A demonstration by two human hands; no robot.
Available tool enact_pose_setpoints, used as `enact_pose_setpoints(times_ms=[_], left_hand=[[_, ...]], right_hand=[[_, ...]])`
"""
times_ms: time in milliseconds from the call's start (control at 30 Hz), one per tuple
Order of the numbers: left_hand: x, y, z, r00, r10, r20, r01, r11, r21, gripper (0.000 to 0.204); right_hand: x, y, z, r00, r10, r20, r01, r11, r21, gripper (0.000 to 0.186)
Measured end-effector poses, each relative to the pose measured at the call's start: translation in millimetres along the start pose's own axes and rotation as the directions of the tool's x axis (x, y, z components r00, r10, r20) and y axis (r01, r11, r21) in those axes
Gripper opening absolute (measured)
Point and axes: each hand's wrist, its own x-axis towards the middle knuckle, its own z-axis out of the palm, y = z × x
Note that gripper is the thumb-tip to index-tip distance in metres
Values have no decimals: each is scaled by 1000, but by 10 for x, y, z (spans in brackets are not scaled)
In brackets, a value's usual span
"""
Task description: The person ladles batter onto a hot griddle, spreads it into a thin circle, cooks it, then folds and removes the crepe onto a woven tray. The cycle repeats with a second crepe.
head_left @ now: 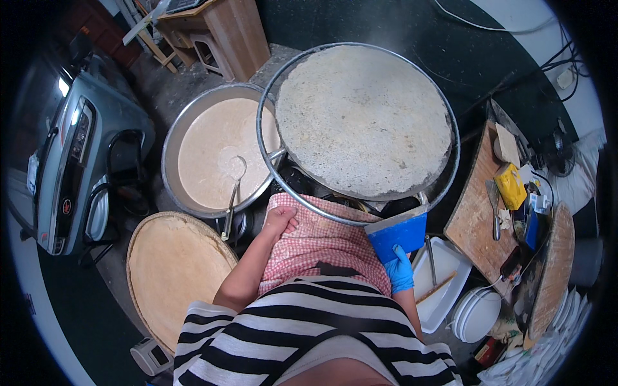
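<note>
My right hand [399,269], in a blue glove, grips a flat blue scraper [400,235] with a pale edge, held at the near right rim of the big round griddle. A thin, pale, speckled crepe [360,119] covers the griddle, and a metal ring [262,106] runs round it. Bare and curled into a loose fist, my left hand [281,220] rests by the red checked apron [309,244]; nothing shows in it. To its left, a ladle [232,199] leans in a large metal basin [170,151] of pinkish-beige batter [212,141].
Stacked flat crepes [180,270] lie on a round tray at the lower left. At right are a white tub [444,257] with sticks, a wooden board [473,212] bearing a metal spatula [495,212] and yellow package [510,186], and white buckets [477,315]. A vehicle [84,167] stands far left.
</note>
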Motion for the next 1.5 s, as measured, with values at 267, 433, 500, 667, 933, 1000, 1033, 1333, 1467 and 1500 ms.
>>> enact_pose_setpoints(times_ms=[267,433,500,667,933,1000,1033,1333,1467,1500], left_hand=[[-4,10,-1,1000,-3,-3,3,1000,4,16],[0,3,-11,1000,5,3,-5,1000,6,16],[1,1,-8,1000,3,2,-3,1000,8,16],[2,17,1,1000,-3,-4,3,1000,6,16],[7,31,-19,1000,-15,-8,15,1000,-5,16],[14,32,-20,1000,-18,-5,18,1000,-4,16],[17,33,-19,999,-33,-17,33,999,8,16],[38,21,-25,999,-42,-22,41,999,-14,14],[44,18,-23,999,-39,-30,39,999,-8,12],[42,20,-21,999,-45,-31,44,999,-23,12]], right_hand=[[42,29,-105,1000,-6,-4,6,998,-62,62],[54,33,-113,1000,-19,10,20,998,-60,62],[51,31,-109,999,-23,25,25,998,-60,62],[37,16,-89,1000,3,-2,-3,998,-61,61],[33,6,-52,1000,5,-6,-6,998,-62,60],[27,3,-34,1000,-7,27,8,999,-49,60],[22,0,-22,1000,12,-11,-13,999,-53,60],[-4,-51,116,1000,-1,28,0,999,41,64],[-8,-72,146,997,-3,73,-1,999,52,65],[-12,-77,151,997,3,82,-7,999,50,65]])
